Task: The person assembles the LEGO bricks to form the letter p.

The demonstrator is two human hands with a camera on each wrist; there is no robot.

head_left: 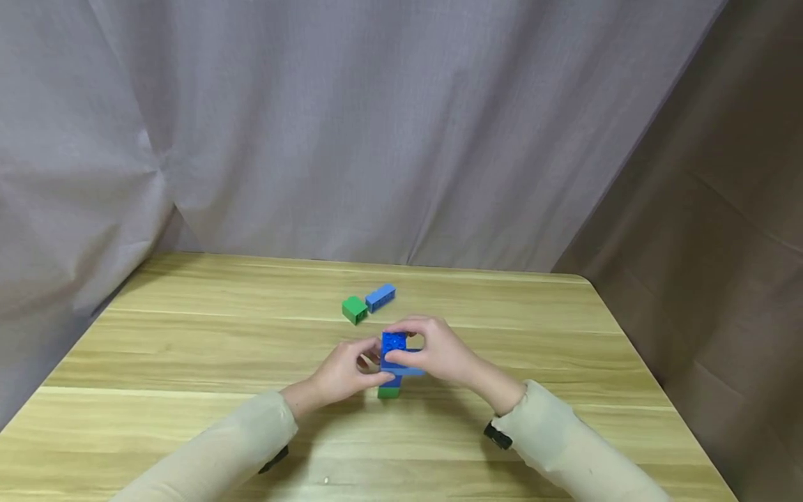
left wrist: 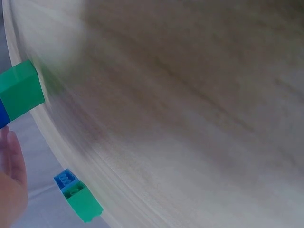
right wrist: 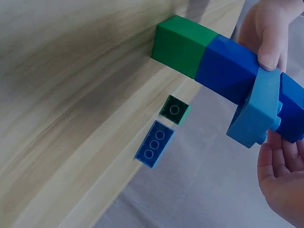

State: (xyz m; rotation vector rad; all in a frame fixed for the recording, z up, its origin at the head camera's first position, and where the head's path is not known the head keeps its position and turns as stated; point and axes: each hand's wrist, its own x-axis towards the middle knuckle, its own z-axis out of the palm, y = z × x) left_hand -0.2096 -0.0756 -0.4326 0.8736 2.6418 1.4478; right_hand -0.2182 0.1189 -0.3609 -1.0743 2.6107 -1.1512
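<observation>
A stack of toy building bricks stands on the table between the hands. Its lowest piece is a green brick (right wrist: pixel 183 47), with a dark blue brick (right wrist: pixel 225 66) above it. Across that lies a light blue brick (right wrist: pixel 256 111), jutting out to the right. At the top is another dark blue brick (head_left: pixel 394 341), studs up. My left hand (head_left: pixel 341 373) grips the stack around the light blue brick, its thumb on the near side. My right hand (head_left: pixel 442 352) pinches the top dark blue brick between thumb and fingers. Whether that brick is fully seated I cannot tell.
Behind the stack, a loose green brick (head_left: pixel 354 309) and a loose light blue brick (head_left: pixel 380 298) lie side by side on the wooden table (head_left: pixel 188 335). A grey curtain (head_left: pixel 351 139) hangs along the table's far edge.
</observation>
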